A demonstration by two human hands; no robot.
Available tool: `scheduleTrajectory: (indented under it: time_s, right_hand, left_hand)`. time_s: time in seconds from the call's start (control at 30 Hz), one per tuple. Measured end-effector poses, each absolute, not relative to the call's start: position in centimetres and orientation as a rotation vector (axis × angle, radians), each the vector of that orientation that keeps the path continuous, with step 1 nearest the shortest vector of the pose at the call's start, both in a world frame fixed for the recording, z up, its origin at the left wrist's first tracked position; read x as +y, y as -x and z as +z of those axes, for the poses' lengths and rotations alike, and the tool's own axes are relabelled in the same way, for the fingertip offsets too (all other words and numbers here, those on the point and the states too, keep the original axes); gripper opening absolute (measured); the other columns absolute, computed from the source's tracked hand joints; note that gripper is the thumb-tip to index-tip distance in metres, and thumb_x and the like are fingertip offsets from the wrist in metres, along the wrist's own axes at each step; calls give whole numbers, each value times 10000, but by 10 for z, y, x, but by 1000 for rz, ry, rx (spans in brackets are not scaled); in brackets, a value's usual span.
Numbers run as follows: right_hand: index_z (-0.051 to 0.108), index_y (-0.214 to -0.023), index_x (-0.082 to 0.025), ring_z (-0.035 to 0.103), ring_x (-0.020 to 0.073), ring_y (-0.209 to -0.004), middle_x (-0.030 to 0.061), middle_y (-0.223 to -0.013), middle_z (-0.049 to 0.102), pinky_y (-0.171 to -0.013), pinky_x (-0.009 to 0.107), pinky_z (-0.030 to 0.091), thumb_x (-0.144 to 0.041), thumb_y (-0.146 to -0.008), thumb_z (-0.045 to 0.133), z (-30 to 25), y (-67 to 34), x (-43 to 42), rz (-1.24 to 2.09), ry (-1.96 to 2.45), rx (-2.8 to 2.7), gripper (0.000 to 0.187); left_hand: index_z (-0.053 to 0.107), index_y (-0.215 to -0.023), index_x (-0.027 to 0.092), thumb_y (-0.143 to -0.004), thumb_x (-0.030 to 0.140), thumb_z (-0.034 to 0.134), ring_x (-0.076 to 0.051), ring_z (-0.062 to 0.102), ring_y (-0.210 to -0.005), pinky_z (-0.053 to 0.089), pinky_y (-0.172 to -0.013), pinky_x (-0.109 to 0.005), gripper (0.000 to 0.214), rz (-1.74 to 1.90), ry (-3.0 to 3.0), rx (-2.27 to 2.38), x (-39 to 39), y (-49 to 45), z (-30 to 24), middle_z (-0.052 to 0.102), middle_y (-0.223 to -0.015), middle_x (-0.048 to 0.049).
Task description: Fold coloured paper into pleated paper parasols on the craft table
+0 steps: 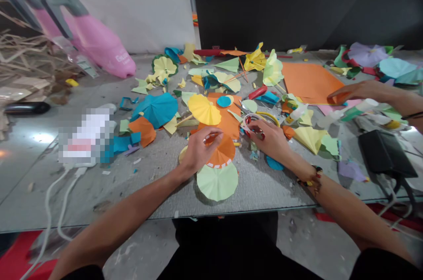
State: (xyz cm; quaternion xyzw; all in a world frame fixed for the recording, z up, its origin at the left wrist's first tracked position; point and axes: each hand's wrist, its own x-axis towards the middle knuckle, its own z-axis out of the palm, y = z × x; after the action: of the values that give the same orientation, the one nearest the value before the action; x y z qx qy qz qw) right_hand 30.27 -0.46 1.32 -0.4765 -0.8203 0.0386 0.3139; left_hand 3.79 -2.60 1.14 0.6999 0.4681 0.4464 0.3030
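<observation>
My left hand (203, 148) is curled over the left edge of an orange pleated paper disc (225, 150), thumb and fingers bent against it. Small white strips line the disc's lower edge. Directly below, overlapping it, lies a pale green pleated paper disc (217, 182). My right hand (271, 139) has its fingers closed around a white tape roll (248, 120), beside red-handled scissors (257, 92). Above my left hand sits a yellow pleated paper disc (205, 109) on an orange sheet (228, 117), with a small blue circle (224, 101) next to it.
Another person's hand (357, 90) rests on a large orange sheet (310, 79) at right. Pink spray bottles (99, 44) stand at left. A blue pleated disc (155, 110), glue bottles (360, 109), a black adapter (386, 152), white cables (49, 200) and paper scraps surround the hands.
</observation>
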Motion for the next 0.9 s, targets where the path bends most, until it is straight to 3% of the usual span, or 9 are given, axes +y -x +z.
scheduleTrajectory:
  time_s: [0.17,0.27,0.5,0.9]
  right_hand:
    - [689,-1104,-247,720,217,-891,68,-1055,752,-776,363,585,-217,-982,582,18,-295,-15,107,1042,-2161,165]
    - [696,-1120,-260,730,225,-953,60,-1034,766,-817,381,595,-190,-973,585,17,-288,-20,90,930,-2188,197]
    - [718,-1094,-264,743,226,-929,60,-1019,784,-822,396,597,-163,-952,611,13,-278,-26,50,822,-2262,204]
    - [649,-1065,-246,676,206,-1034,89,-1098,675,-864,351,591,-211,-1035,533,21,-272,-32,322,814,-2230,125]
  left_hand:
    - [701,-1263,242,-1019,378,615,-220,713,-1065,563,-964,-361,292,1002,-2223,1311,-26,-37,2,754,-1188,-58]
    - [674,-1320,267,-1036,364,594,-246,640,-1181,496,-1037,-410,311,1050,-2525,1298,-28,-39,4,702,-1246,-74]
    - [746,-1043,252,-1029,316,614,-194,652,-974,476,-898,-352,147,1182,-2652,1137,-31,-40,14,732,-1039,-31]
    - [675,-1102,195,-1044,228,537,-222,664,-982,460,-857,-365,154,1016,-3009,1075,-35,-45,15,717,-1107,-87]
